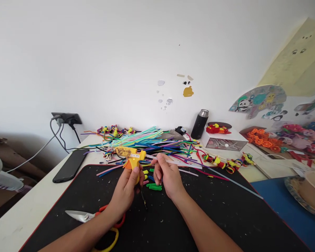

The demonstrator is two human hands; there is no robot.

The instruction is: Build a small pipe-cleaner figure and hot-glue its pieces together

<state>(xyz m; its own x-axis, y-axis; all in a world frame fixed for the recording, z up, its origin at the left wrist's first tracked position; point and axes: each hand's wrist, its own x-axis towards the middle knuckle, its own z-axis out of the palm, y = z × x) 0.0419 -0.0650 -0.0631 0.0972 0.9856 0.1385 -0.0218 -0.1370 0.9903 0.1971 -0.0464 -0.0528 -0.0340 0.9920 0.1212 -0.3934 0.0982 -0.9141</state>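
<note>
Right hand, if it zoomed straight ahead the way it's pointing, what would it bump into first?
Probably the pile of pipe cleaners beyond the right hand. The yellow glue gun is close on its left, though, and depth is hard to judge.

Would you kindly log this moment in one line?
left hand: holding yellow plastic glue gun | right hand: pinching slender translucent stick | black mat: metal-bladed scissors, green fuzzy pieces
</note>
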